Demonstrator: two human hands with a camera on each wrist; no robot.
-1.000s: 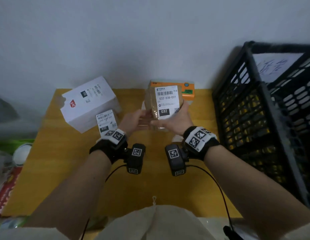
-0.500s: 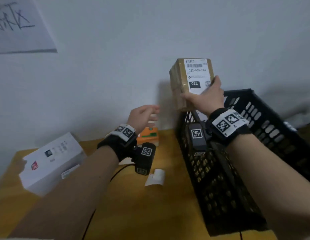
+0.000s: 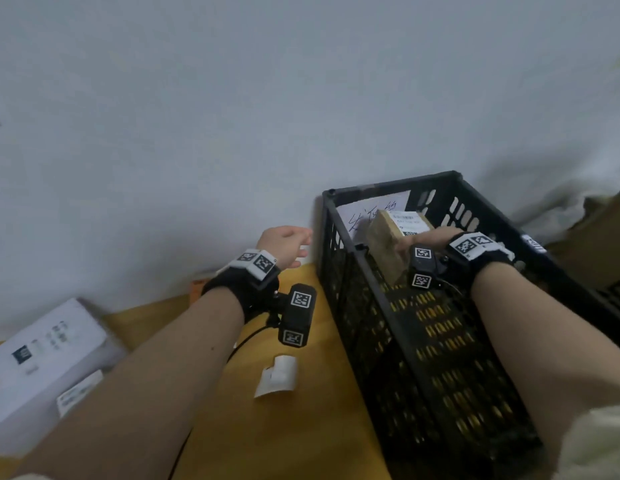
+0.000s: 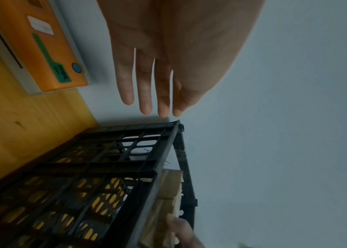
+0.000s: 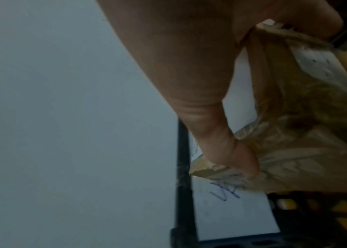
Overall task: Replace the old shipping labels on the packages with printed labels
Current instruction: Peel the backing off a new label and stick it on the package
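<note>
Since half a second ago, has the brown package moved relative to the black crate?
Yes. The brown package, held by the right hand, has gone down: it was above the black crate rim, and now sits inside, below the rim.

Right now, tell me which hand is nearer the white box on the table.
Left. The left hand hovers open beside the crate, apart from the white box; the right hand is farther, inside the black crate.

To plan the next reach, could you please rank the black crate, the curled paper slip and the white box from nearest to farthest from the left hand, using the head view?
1. Black crate, just right of the left hand.
2. Curled paper slip, on the table below.
3. White box, far left.
</note>
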